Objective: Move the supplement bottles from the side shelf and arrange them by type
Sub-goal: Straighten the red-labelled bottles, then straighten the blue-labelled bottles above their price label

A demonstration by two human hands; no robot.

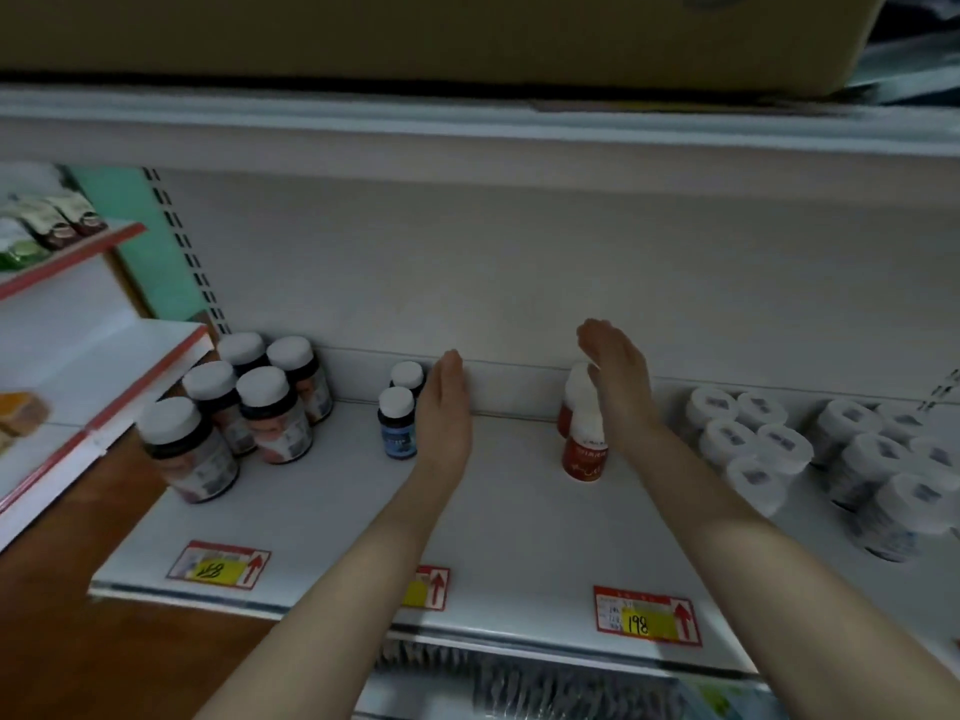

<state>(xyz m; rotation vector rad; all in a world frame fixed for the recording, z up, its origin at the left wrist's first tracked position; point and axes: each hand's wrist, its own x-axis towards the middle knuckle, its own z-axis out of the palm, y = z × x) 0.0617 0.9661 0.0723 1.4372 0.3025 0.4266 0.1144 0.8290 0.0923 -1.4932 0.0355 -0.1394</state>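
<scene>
Nudging with your flat, empty left hand (444, 407) and right hand (618, 387) could topple the blue bottles (397, 423) or red bottles (584, 449).

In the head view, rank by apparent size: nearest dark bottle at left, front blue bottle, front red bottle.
1. The nearest dark bottle: clearly largest, though it is also closest to the camera.
2. The front red bottle and the front blue bottle: too alike to rank.
</scene>
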